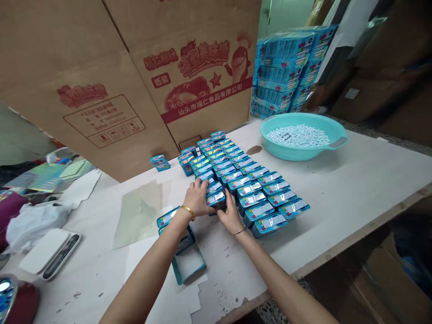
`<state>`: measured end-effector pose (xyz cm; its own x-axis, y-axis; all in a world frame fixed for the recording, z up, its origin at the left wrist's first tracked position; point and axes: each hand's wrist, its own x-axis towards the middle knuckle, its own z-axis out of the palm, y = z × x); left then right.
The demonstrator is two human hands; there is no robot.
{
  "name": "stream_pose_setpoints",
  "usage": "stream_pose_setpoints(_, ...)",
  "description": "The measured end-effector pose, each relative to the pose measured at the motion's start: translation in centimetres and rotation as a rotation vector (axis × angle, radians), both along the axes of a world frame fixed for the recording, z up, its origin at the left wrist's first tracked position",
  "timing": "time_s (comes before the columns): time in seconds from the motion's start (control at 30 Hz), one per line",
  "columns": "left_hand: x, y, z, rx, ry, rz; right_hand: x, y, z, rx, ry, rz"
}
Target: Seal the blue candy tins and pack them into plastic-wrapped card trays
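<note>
Small blue candy boxes (251, 199) with shiny tops stand in several rows at the middle of the table. My left hand (198, 198), with a gold bangle at the wrist, wraps the left side of the front boxes in the leftmost row. On the other side of that same row, my right hand (231, 215) presses against the front candy box (215, 199). Both thumbs come close together at its near face. Beneath my left forearm lies an open teal tray (190, 280), partly hidden, with a few boxes at its far end.
A turquoise basin (297, 154) of pale candies stands at the right. Behind the rows rises a large cardboard carton (135, 67). Wrapped blue packs (283, 67) are stacked beyond. To the left are a white scale (50, 254), a clear plastic sheet (138, 213) and a red tin (25, 299).
</note>
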<state>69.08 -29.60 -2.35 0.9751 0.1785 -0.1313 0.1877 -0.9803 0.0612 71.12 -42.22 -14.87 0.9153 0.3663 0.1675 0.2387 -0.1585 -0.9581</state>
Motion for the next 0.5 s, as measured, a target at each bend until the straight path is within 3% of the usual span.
stream_pose_setpoints(0.13,-0.1,0.3,0.0,-0.028,0.013,-0.029,-0.1,0.6,-0.1,0.066,0.022,0.075)
stream_pose_setpoints(0.27,-0.7,-0.1,0.1,-0.041,0.023,0.034,0.1,0.2,-0.2,0.197,0.114,0.201)
stream_pose_setpoints(0.4,-2.0,-1.1,-0.6,-0.158,-0.038,0.188,0.7,-1.0,0.0,0.284,0.212,0.358)
stream_pose_setpoints(0.5,-2.9,-1.8,-1.8,-0.309,-0.152,0.35,1.4,-0.7,0.5,0.312,0.307,0.358)
